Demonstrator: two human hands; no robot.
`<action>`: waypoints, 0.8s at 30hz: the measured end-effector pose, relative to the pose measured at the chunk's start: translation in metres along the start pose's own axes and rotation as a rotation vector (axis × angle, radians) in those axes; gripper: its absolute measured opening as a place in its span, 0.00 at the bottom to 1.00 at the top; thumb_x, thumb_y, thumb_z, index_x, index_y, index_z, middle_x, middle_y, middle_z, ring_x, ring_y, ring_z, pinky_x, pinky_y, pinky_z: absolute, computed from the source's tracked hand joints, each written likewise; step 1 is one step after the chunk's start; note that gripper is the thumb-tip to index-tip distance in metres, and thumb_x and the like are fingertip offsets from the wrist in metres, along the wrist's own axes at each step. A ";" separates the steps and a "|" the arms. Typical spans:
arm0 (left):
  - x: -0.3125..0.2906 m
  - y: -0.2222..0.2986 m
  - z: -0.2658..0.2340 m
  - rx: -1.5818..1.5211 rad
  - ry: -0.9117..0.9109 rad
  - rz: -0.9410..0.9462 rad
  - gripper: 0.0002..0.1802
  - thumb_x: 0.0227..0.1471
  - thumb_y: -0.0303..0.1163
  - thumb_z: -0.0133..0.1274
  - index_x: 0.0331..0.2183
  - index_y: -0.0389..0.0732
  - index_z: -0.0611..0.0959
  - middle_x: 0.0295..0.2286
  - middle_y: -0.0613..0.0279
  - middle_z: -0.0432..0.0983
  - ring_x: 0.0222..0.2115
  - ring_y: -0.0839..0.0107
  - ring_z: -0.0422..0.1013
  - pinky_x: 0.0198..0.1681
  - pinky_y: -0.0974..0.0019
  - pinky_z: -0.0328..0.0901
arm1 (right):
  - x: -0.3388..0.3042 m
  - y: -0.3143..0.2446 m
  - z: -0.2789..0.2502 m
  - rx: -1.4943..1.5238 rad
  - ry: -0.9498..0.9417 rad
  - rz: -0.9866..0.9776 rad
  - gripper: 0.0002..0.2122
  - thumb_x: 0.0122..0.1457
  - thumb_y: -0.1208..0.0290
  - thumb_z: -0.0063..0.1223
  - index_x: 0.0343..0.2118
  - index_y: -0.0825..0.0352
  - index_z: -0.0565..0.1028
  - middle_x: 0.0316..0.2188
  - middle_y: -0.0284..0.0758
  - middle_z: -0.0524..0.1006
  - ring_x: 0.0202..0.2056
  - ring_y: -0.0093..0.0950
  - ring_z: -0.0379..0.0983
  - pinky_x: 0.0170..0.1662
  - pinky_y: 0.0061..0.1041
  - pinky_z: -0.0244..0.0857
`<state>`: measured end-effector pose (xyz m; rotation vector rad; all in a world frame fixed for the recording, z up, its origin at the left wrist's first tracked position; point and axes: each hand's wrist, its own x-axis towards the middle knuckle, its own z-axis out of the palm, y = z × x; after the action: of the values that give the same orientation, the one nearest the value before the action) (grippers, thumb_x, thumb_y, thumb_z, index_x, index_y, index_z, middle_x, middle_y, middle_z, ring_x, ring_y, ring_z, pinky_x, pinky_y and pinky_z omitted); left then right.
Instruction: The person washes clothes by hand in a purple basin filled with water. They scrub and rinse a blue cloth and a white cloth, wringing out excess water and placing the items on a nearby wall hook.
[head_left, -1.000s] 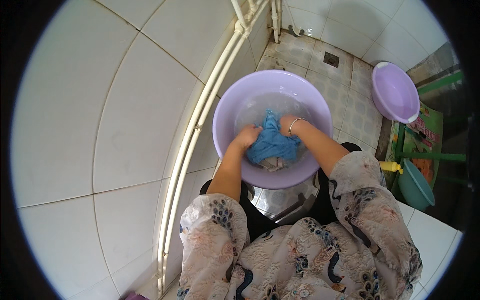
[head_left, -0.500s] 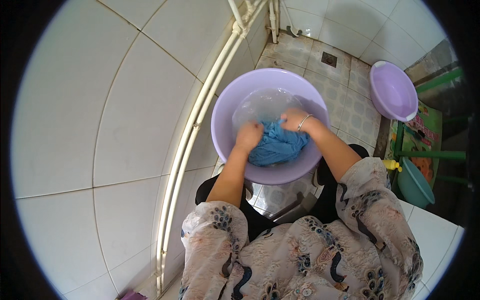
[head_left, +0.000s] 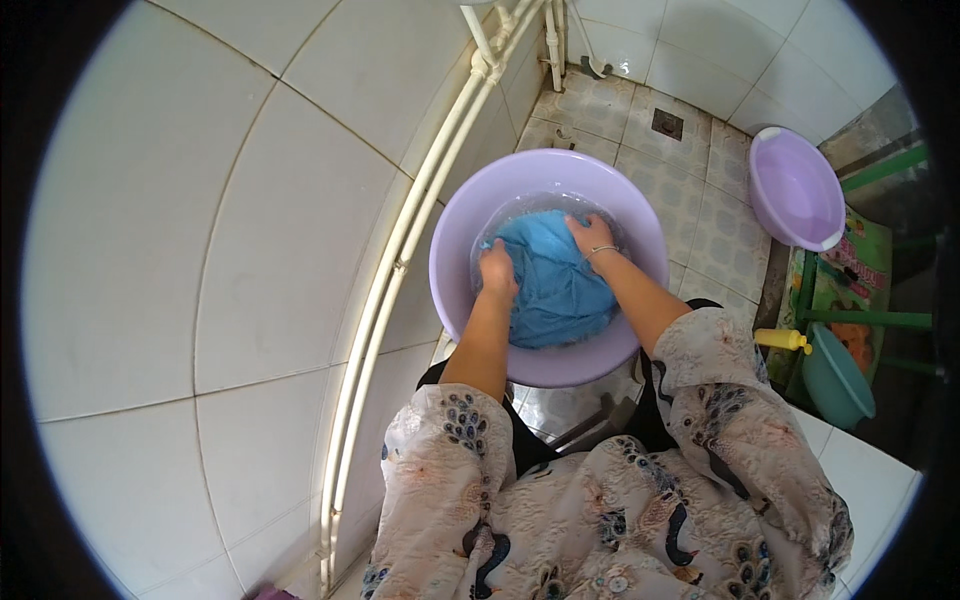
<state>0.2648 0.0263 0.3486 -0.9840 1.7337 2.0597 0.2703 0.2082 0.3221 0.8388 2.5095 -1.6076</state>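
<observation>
A blue cloth (head_left: pixel 558 285) lies spread in water inside a large lilac basin (head_left: pixel 652 240) on the floor between my knees. At the cloth's left edge my left hand (head_left: pixel 497 268) is closed on the fabric. My right hand (head_left: pixel 592 234), with a bracelet at its wrist, grips the cloth near its far right corner. Some of the fingers on both hands are hidden by the cloth and the water.
Pale pipes (head_left: pixel 400 265) run along the tiled wall on my left. To the right are a smaller lilac basin (head_left: pixel 797 190), a yellow bottle (head_left: pixel 780 339), a teal basin (head_left: pixel 835 380) and a green frame (head_left: pixel 880 319). A floor drain (head_left: pixel 667 124) lies beyond the basin.
The cloth has gone from bunched to spread wider, reaching farther toward the basin's far side. My hands are farther apart on it. The whole view has shifted slightly.
</observation>
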 end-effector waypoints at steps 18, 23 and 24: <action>0.017 0.029 -0.012 -0.438 -0.343 -0.013 0.14 0.54 0.31 0.45 0.43 0.36 0.72 0.37 0.57 0.71 0.36 0.65 0.69 0.38 0.63 0.67 | -0.038 -0.074 -0.024 0.583 -0.281 0.412 0.28 0.49 0.62 0.53 0.51 0.72 0.63 0.50 0.44 0.65 0.50 0.37 0.62 0.50 0.36 0.56; 0.002 0.032 -0.004 0.031 -0.191 0.030 0.14 0.53 0.33 0.47 0.42 0.38 0.71 0.28 0.62 0.72 0.29 0.66 0.70 0.33 0.65 0.67 | -0.025 -0.042 -0.014 -0.060 -0.565 0.149 0.36 0.43 0.59 0.61 0.52 0.79 0.60 0.50 0.48 0.65 0.52 0.37 0.61 0.50 0.28 0.59; -0.001 0.034 -0.005 0.154 -0.171 0.049 0.14 0.53 0.33 0.48 0.41 0.39 0.72 0.26 0.63 0.71 0.27 0.67 0.70 0.30 0.67 0.66 | -0.023 -0.038 -0.007 -0.036 -0.490 0.072 0.34 0.43 0.59 0.60 0.50 0.77 0.62 0.49 0.48 0.66 0.50 0.38 0.63 0.48 0.29 0.60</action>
<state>0.2471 0.0135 0.3747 -0.7055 1.8105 1.9413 0.2735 0.1924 0.3641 0.4515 2.1322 -1.5134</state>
